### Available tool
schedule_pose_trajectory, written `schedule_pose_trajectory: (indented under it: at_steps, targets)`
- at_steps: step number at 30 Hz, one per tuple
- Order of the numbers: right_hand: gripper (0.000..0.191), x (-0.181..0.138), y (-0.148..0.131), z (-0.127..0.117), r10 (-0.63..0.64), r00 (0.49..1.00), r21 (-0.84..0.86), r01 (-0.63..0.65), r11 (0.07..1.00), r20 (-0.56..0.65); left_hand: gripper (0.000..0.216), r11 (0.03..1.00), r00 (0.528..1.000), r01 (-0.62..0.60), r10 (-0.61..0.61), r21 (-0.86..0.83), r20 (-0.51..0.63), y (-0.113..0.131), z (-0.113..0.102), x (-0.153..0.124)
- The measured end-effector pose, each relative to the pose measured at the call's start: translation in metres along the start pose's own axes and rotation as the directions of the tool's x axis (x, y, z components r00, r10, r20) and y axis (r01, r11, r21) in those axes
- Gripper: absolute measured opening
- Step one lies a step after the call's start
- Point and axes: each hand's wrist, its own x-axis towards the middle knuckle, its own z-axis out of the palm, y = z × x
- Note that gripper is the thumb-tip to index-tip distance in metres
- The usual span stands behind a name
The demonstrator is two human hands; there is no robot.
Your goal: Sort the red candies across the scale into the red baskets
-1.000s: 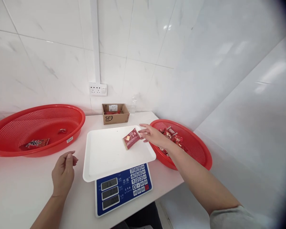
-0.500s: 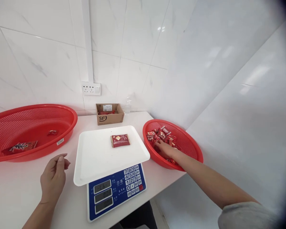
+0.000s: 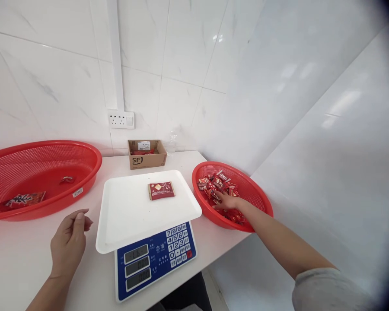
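My right hand point(image 3: 226, 201) reaches into the right red basket point(image 3: 262, 199), its fingers spread over a heap of small wrapped candies point(image 3: 222, 179). Nothing is gripped in it that I can see. Over the white table, left of the scale, my left hand point(image 3: 69, 242) has its fingers loosely curled and the thumb against them, with nothing visible inside. A dark red and gold packet point(image 3: 161, 191) lies on the white tray point(image 3: 123, 216) of the digital scale point(image 3: 157, 263). The scale's keypad and displays face me.
At the left stands a larger red basket point(image 3: 84, 149) with a red packet point(image 3: 26, 200) and a small wrapped candy point(image 3: 67, 179) inside. A cardboard box point(image 3: 148, 160) with red packets and a clear plastic thing point(image 3: 172, 142) stand by the tiled wall. A wall rises beyond the right basket.
My right hand has lifted slightly and its fingers have spread over the candies, with more of them showing. My left hand keeps the same pose. The whole view has shifted a little.
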Motion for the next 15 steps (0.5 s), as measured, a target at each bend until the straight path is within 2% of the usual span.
schedule_pose_trajectory:
  at_steps: [3,6,10,15]
  targets:
    - [0.041,0.006,-0.008,0.01,0.073,0.997,-0.059,-0.071,0.996,0.039,0.033,1.0,1.0,-0.01,0.01,0.003,-0.004,-0.001,-0.001,0.0]
    - [0.04,0.005,-0.01,0.015,0.083,0.995,-0.085,-0.078,0.993,0.053,0.034,1.0,1.0,-0.012,0.012,0.008,0.006,-0.001,-0.001,0.0]
    - [0.037,-0.002,-0.011,0.017,0.053,0.998,-0.077,-0.05,0.996,0.04,0.034,1.0,1.0,-0.002,0.002,0.01,0.026,0.001,-0.001,0.0]
    - [0.035,-0.011,-0.017,0.012,-0.035,0.998,-0.003,0.035,0.999,-0.056,0.033,1.0,1.0,0.0,0.0,-0.01,0.026,0.002,-0.001,0.0]
